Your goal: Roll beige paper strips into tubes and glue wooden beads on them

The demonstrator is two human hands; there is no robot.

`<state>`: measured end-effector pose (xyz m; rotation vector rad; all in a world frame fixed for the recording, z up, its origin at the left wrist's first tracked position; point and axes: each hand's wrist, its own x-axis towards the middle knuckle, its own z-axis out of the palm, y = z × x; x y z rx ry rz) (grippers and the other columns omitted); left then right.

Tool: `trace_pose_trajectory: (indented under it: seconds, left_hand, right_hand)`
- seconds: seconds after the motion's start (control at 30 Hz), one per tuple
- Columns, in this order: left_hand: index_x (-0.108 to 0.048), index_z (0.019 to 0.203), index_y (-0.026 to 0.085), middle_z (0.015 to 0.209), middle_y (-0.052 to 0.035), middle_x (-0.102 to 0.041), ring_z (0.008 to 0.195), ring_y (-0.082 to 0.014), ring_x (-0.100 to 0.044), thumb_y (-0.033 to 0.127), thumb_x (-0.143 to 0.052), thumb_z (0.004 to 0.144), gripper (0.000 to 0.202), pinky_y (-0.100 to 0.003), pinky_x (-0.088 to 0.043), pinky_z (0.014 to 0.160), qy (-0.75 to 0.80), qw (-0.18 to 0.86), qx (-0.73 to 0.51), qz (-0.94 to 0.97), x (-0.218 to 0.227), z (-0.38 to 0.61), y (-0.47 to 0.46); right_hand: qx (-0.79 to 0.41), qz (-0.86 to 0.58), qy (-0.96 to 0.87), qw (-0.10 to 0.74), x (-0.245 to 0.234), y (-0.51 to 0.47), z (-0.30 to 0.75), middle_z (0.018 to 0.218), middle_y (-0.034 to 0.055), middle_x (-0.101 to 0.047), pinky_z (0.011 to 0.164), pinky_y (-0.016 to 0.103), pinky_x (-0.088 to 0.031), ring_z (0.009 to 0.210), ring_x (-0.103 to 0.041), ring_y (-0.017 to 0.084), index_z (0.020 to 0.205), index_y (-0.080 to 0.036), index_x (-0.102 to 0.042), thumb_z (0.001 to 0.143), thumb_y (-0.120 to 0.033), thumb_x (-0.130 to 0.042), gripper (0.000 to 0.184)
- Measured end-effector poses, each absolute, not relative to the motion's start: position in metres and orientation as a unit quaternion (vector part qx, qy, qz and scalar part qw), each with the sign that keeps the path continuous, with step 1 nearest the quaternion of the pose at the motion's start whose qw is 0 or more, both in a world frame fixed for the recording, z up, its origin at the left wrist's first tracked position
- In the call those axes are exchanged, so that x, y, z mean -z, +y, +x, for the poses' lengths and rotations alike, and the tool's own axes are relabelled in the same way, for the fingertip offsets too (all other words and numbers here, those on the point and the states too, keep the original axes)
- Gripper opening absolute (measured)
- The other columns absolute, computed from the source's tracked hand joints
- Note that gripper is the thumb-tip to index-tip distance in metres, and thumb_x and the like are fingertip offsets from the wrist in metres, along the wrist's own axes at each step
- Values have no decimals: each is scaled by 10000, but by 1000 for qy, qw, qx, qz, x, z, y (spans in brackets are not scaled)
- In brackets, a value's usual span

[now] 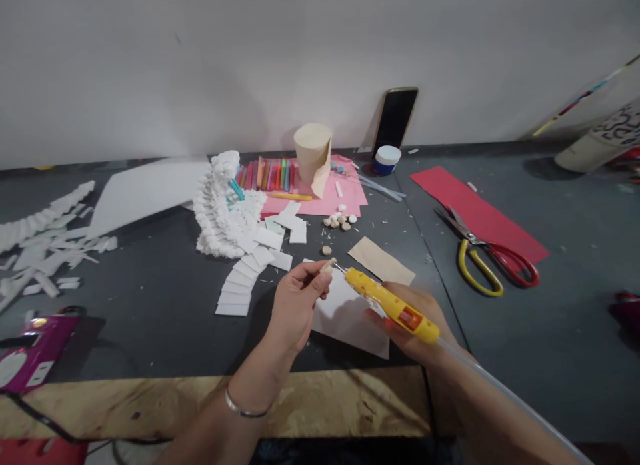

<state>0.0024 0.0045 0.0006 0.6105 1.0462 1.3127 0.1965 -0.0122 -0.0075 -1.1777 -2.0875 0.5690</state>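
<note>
My right hand (420, 315) grips a yellow hot glue gun (383, 297) with a red switch; a long translucent stick (495, 378) runs out of its back end. Its thin metal tip meets, or comes very close to, a small beige piece (328, 265) pinched between the thumb and fingers of my left hand (300, 301). Below both hands lies a white sheet (345, 321). A beige paper rectangle (383, 260) is just beyond the glue gun. Past my left fingertips are a lone beige disc (327, 250) and a little heap of beige and white discs (341, 221).
White cards (235, 288) fan out beside a fluffy white form (215, 211). Behind stand a beige paper cup (313, 151), crayons (267, 174), a jar (386, 160) and a phone (396, 118). Scissors (473, 241) rest partly on red paper (480, 211). White strips (45, 251) and a purple device (37, 348) lie left.
</note>
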Motion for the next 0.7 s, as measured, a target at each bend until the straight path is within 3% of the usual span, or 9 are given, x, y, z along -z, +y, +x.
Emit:
trace_pose_trajectory:
  seconds: [0.4, 0.7]
  left_hand:
    - [-741, 802, 164, 650, 15, -611, 573, -66, -449, 309, -851, 585, 283, -212, -385, 563, 474, 610, -564, 291, 2, 2, 2]
    - [-739, 792, 162, 647, 16, -607, 570, -64, -449, 315, -860, 567, 297, -203, -385, 554, 474, 614, -564, 284, 0, 3, 3]
  right_hand:
    - [-223, -467, -783, 344, 8, -13, 198, 598, -22, -517, 502, 239, -349, 515, -485, 116, 694, -220, -470, 882, -390, -544, 264]
    - [-210, -473, -793, 322, 8, -13, 202, 586, -28, -504, 500, 239, -340, 503, -475, 111, 686, -224, -453, 864, -335, -569, 240]
